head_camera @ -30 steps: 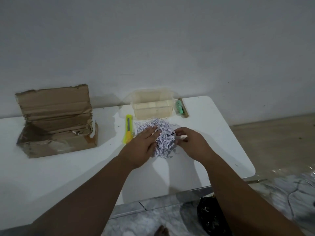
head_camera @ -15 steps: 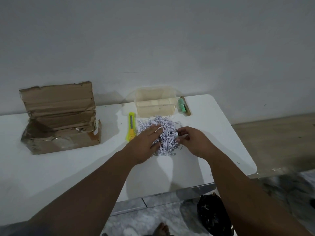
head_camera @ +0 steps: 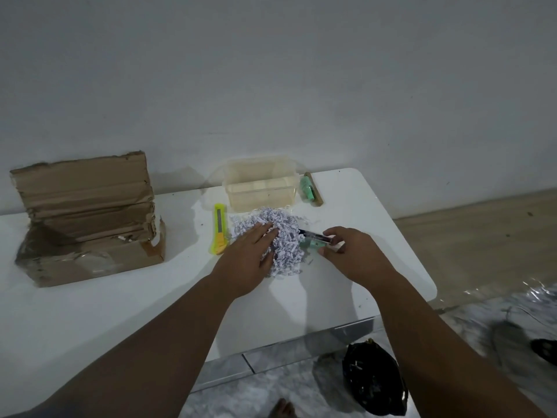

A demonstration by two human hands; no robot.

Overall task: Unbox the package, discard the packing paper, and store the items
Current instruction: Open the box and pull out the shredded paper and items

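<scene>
There, on the white bench (head_camera: 376, 236), the left hand (head_camera: 244, 260) lay spread flat over the shredded packing paper (head_camera: 286, 236). The right hand (head_camera: 352, 251) pinched a pen (head_camera: 313, 236) at the heap's right edge, near the clear container (head_camera: 259, 185) and opened cardboard box (head_camera: 84, 218).

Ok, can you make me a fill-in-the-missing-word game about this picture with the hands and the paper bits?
1. The left hand presses down on a pile of shredded ____.
2. The utility knife beside the pile is ____ in colour.
3. The right hand pulls a small item out of the pile's ____ side.
4. The cardboard box stands with its lid ____.

Missing words: paper; yellow; right; open
</scene>
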